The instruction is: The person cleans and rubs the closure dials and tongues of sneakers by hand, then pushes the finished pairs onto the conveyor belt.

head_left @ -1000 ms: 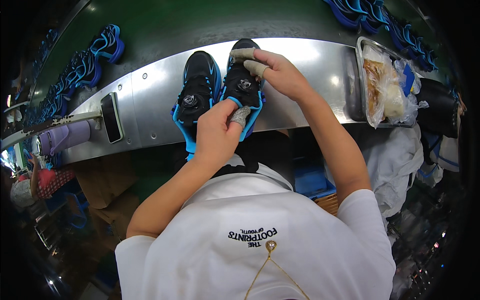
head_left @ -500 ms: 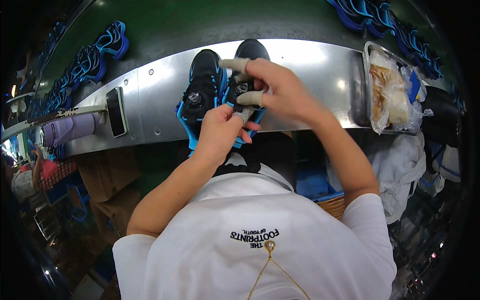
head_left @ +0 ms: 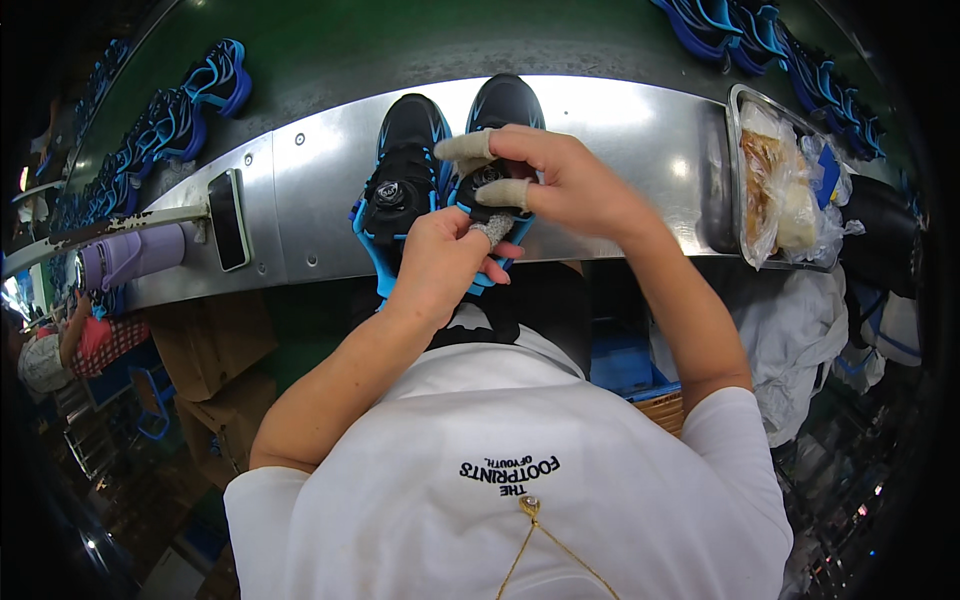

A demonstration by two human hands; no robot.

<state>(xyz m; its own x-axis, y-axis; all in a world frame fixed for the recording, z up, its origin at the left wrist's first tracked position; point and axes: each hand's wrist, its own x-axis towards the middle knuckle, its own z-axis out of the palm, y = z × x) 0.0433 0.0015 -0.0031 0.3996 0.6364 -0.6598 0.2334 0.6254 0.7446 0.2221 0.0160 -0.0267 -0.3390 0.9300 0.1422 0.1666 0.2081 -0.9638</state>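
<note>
Metal tray: one, its rim (head_left: 735, 140) at the right end of the steel worktop (head_left: 620, 110); it holds clear plastic bags (head_left: 795, 215) with pale and brown contents, plus one blue packet (head_left: 829, 175). The bags overlap too much to count.
Cardboard boxes: two, below the worktop on the left, an upper one (head_left: 205, 350) and a lower one (head_left: 230, 415); their insides are hidden.
Blue crate: at least one (head_left: 622, 365), under the worktop to the person's right; contents unclear.
Lilac drink bottle: one (head_left: 145, 252), near the left end, contents hidden.
Smartphone: one (head_left: 229, 222), flat beside the bottle.
Sneakers in work: two, black with blue trim, side by side on the worktop, toes away from the person; left sneaker (head_left: 405, 150), right sneaker (head_left: 505, 105).
Lacing dials: two, one per sneaker.
Left hand: (head_left: 435, 260) at the right sneaker's collar, one grey finger cover (head_left: 493, 229); whether it pinches anything, I cannot tell.
Right hand: (head_left: 570, 180) over the same sneaker, two beige finger covers (head_left: 463, 149); thumb and forefinger spread, the dial showing between them.
Sneaker rows: two on the green surface, left (head_left: 170, 120) and right (head_left: 770, 45); too crowded to count.
</note>
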